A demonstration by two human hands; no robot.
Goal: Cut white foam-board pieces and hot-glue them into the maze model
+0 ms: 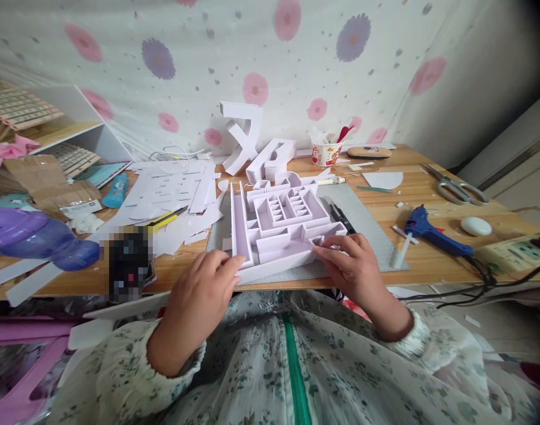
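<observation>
A hollow white character built from upright board strips (278, 249) lies on the grey cutting mat (376, 236) before me. It has several walled compartments. My left hand (205, 301) grips its near left corner, with the thumb at the rim and the other fingers curled along the outside. At the near right corner, my right hand (356, 274) pinches the wall of the character between thumb and fingertips. Black pens (340, 217) lie on the mat just beyond the right hand. Behind the piece stand other white board shapes (243, 139).
A blue glue gun (433, 230) and scissors (458, 186) lie to the right, near a power strip (513, 254). On the left are cut white sheets (163, 189), a yellow utility knife (167, 218), a phone (130, 265) and a purple bottle (43, 239). A paper cup (325, 154) stands behind.
</observation>
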